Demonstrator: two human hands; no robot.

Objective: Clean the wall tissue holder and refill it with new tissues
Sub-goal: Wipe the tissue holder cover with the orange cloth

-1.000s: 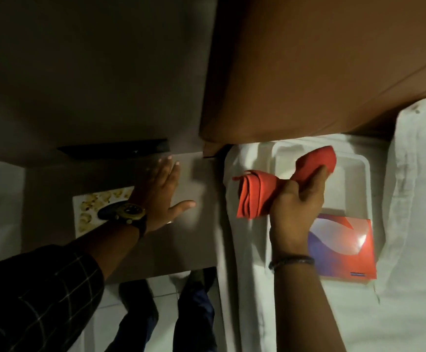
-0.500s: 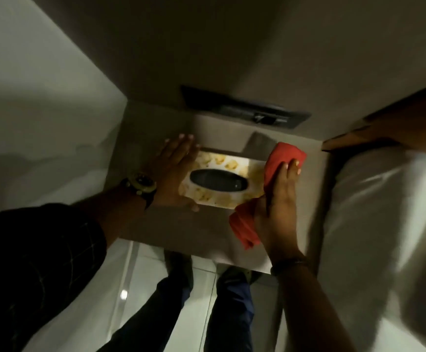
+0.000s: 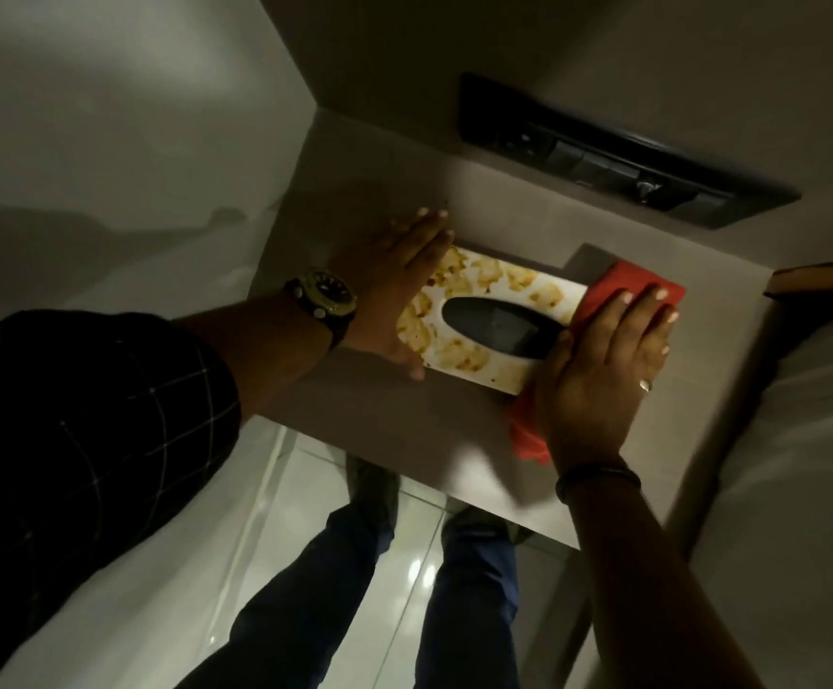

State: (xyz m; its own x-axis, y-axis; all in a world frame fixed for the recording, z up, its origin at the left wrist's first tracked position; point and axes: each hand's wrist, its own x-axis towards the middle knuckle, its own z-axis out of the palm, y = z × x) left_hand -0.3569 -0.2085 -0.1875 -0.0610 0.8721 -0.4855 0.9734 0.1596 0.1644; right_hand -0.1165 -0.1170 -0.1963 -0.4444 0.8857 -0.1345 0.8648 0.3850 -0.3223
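Note:
The tissue holder point(image 3: 484, 360) is a white rectangular cover with yellow-brown blotches and a dark oval slot, lying flat on a beige ledge. My left hand point(image 3: 399, 285) rests flat with fingers together on the holder's left end, a watch on its wrist. My right hand point(image 3: 603, 370) presses a red cloth point(image 3: 623, 290) flat against the holder's right end; the cloth shows above my fingertips and below my palm. The slot looks dark and no tissues show in it.
The beige ledge point(image 3: 404, 405) juts from a grey wall. A dark switch panel point(image 3: 603, 151) sits on the wall above it. White bedding point(image 3: 802, 440) lies to the right. My legs and shoes stand on glossy floor tiles point(image 3: 404, 564) below.
The view swung left from the bed to the ledge. My right hand carried the red cloth from above the bed onto the holder's right end. My left hand shifted to the holder's left end.

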